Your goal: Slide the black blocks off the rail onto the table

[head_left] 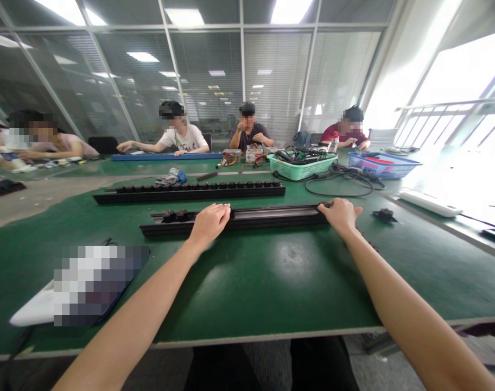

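Note:
A long black rail (278, 219) with a pale inner channel lies across the green table in front of me. Several round black knob-like parts (177, 215) sit on its left stretch. My left hand (210, 225) is closed over the rail near its middle, fingers together; a dark edge shows beside the fingertips. At the rail's right end, my right hand (342, 214) is closed, its fingertips at a small dark piece mostly hidden by them. Behind lies a second black rail (190, 194) lined with a row of similar parts. A loose black part (385, 215) rests to the right.
A pixelated pouch-like item (31, 307) lies front left. Farther back are a green basket (304, 170) of cables, a blue basket (384, 165), crumpled grey-blue gloves (172, 177) and a white power strip (430, 203). Several people sit across the table, one at a long blue bar (170, 157).

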Available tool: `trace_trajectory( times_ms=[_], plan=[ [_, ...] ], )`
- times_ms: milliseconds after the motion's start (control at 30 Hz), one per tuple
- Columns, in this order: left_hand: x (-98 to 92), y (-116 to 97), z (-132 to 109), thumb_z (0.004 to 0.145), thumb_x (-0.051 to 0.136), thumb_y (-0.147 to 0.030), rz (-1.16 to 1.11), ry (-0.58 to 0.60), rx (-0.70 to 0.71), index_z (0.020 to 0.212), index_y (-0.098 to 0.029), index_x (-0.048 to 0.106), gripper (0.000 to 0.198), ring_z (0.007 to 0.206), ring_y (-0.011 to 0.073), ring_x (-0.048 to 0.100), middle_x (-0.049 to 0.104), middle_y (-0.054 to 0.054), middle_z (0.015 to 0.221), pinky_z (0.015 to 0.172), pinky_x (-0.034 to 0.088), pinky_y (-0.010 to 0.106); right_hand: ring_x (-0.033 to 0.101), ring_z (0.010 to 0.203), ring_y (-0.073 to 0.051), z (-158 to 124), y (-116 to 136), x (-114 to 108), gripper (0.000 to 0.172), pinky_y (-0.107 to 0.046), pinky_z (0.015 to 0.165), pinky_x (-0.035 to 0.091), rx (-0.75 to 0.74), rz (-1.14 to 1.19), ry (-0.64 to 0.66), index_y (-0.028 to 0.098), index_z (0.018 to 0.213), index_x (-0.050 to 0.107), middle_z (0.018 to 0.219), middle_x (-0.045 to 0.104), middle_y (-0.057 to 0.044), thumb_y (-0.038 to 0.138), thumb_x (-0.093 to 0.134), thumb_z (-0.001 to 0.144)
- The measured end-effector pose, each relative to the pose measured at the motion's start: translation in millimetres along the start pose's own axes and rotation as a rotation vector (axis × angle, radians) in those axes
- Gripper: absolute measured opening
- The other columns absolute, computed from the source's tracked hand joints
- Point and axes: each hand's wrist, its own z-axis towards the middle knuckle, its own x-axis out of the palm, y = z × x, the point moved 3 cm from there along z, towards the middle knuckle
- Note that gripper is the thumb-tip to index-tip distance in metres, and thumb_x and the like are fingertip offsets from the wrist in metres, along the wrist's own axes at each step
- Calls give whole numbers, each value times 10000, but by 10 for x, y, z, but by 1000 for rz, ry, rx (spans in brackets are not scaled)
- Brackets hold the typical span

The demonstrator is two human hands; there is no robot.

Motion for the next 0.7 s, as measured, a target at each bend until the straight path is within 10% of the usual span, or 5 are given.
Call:
trace_trajectory(
  times_ms=[700],
  plan=[
    [1, -9, 3, 1091, 396, -317, 14, 1, -3, 1182, -201, 808, 438, 1198, 244, 738, 793, 70, 1231, 1171, 518, 450, 613, 991, -332, 24, -67, -30, 450, -467, 917, 334, 51, -27, -17, 112, 1029, 783, 1068, 735, -214, 470, 544, 897]
  ],
)
